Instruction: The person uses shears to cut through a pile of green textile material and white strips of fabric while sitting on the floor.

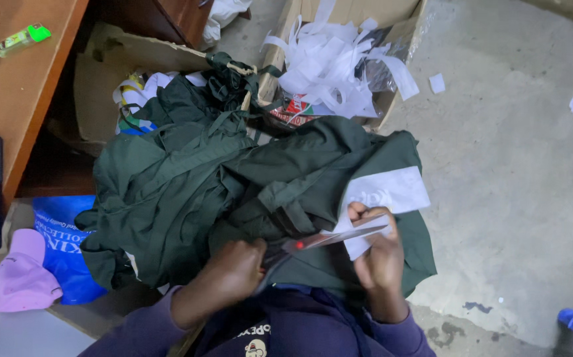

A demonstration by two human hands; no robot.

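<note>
From the head camera, the left hand is clenched around the handles of the scissors, blades slightly parted at a white fabric piece. The right hand pinches that piece over the dark green garments on the lap.

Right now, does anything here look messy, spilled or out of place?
Yes. White paper strips overflow the torn cardboard box, and one scrap lies loose on the concrete floor. The dark green fabric pile is heaped and crumpled. A pink cap sits low beside a blue bag.
</note>
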